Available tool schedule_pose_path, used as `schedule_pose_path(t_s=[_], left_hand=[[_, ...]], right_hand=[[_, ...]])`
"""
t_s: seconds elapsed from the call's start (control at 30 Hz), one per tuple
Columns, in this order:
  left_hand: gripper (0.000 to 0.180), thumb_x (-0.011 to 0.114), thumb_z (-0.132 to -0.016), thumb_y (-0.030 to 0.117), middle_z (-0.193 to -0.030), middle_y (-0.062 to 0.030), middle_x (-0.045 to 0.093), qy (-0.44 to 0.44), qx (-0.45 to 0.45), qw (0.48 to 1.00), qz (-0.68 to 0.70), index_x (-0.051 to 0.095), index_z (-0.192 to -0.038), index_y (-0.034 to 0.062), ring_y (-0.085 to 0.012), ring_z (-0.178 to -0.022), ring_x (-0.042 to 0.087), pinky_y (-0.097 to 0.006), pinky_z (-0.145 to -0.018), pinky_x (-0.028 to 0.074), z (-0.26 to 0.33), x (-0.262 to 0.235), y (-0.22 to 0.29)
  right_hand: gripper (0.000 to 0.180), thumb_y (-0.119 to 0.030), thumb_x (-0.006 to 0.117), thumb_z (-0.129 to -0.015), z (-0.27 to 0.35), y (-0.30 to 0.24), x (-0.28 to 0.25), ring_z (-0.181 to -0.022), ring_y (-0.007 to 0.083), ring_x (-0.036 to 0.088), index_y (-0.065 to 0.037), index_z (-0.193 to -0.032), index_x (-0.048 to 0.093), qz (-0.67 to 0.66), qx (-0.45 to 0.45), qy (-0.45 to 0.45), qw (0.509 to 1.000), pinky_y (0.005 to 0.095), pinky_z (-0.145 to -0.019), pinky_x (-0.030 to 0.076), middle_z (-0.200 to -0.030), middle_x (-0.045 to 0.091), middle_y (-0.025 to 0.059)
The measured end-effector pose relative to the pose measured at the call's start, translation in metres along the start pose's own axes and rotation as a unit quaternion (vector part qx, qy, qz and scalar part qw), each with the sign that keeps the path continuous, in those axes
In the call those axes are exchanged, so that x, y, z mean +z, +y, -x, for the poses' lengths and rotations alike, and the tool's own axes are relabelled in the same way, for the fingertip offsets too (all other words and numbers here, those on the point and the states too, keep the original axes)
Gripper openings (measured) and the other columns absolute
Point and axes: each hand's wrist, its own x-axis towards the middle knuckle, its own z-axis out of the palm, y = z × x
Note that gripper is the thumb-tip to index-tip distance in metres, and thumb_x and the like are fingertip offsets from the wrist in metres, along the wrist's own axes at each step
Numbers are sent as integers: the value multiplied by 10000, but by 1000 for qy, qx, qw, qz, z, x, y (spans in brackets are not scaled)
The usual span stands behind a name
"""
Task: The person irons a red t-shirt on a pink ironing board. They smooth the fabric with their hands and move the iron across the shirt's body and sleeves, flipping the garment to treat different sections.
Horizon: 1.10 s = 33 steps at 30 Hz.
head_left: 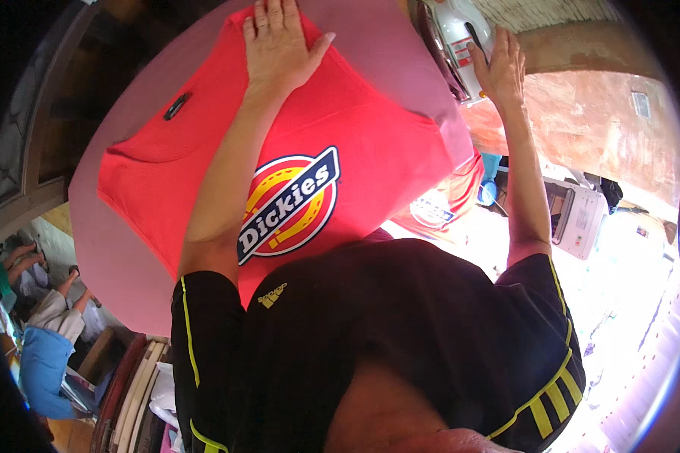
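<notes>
A red sleeveless shirt (370, 143) with a round printed emblem lies spread over a pink padded board (121, 249). My left hand (279, 45) rests flat on its far part, fingers stretched and thumb out to the side. At the far right, a white clothes iron (453, 49) with a metal soleplate stands beside the board. My right hand (504, 72) is at the iron's right side, fingers extended and thumb apart. The thumb overlaps the iron in the picture; whether it touches I cannot tell.
Another red printed garment (438, 200) hangs at the board's right edge. Farther right are a white box-shaped appliance (582, 223) and a worn reddish wall (597, 113). Seated people's legs (64, 302) and a blue cloth (49, 370) show at lower left.
</notes>
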Motion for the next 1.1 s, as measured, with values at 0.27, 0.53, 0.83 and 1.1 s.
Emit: schedule_pose_path(t_s=[0.27,0.53,0.83,1.1], left_hand=[[943,512,-901,611,-1595,-212,225,-15,-28,998,-48,230,-1517,-45,-370,-1483,183,-507,-1199,132,4,-10,2],[906,446,-924,631,-1594,-197,241,-52,-42,996,-63,276,-1507,-41,-353,-1486,180,-491,-1201,130,2,-12,1],[886,425,-930,633,-1580,-199,280,-5,-30,998,-55,317,-1489,-46,-344,-1478,213,-494,-1195,146,4,0,-7],[749,429,-964,550,-1546,-174,361,28,20,997,-62,385,-1467,-4,-329,-1449,294,-530,-1177,187,-4,10,-34]], right_hand=[[351,-342,629,-960,-46,23,11,-678,120,609,8,-982,642,-362,191,-237,881,291,-619,510,-746,637,64],[442,-405,598,-962,-24,25,-26,-541,193,589,13,-824,639,-338,51,-184,922,373,-499,465,-612,598,80],[354,-255,693,-913,77,-59,-108,-764,435,653,-6,-1142,591,-335,-8,-201,920,462,-692,530,-863,657,252],[336,-290,660,-932,105,-132,-82,-683,394,673,20,-1044,592,-382,-5,-152,912,422,-581,519,-689,642,208]])
